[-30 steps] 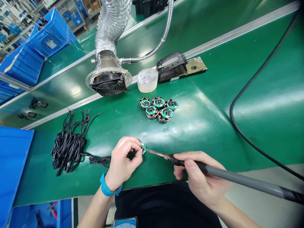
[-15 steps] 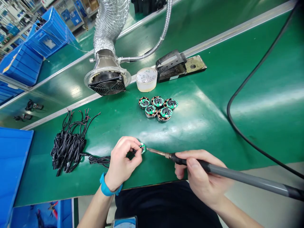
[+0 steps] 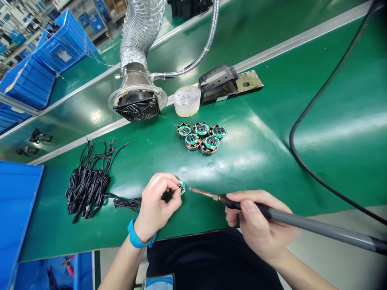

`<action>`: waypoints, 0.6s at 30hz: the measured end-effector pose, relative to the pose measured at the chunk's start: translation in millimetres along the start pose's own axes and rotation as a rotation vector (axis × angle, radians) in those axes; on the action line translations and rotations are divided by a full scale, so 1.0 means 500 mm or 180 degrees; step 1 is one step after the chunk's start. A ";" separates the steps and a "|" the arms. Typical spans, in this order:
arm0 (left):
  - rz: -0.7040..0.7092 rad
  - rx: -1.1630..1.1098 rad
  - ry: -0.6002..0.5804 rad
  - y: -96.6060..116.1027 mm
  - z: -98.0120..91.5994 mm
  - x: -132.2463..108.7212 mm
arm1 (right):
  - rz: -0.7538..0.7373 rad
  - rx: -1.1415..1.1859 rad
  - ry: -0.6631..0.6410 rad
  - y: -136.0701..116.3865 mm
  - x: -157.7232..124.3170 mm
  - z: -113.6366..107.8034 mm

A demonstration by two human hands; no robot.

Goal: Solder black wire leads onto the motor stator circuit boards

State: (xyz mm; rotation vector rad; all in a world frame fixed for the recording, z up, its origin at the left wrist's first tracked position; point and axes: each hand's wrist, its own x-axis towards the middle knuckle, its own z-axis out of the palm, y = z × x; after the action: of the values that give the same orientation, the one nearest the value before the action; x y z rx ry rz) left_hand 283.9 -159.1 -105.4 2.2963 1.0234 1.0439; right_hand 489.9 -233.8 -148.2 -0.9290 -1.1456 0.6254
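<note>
Grey soldering iron (image 3: 305,223), right hand (image 3: 262,229) curled round

No readable text or labels.

Five motor stators (image 3: 206,141) beyond the left hand (image 3: 159,199), one circuit board (image 3: 182,187) in it, one soldering iron (image 3: 290,220) in the right hand (image 3: 260,233)
</note>
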 end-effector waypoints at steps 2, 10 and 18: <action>0.0006 0.0009 0.0014 -0.001 0.000 -0.001 | 0.0011 0.0089 0.0083 0.000 -0.001 0.001; 0.0018 0.0040 -0.0022 0.005 -0.003 0.005 | 0.0017 0.0021 0.0047 -0.002 0.004 0.002; 0.0050 0.0142 -0.0202 0.018 -0.017 0.017 | -0.0008 -0.0125 -0.0033 0.000 0.000 -0.003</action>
State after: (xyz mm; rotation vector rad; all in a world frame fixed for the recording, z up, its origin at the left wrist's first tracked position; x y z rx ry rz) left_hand 285.1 -157.5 -90.4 2.3609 1.0147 0.9570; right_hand 491.6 -234.2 -148.4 -0.9587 -1.1718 0.6081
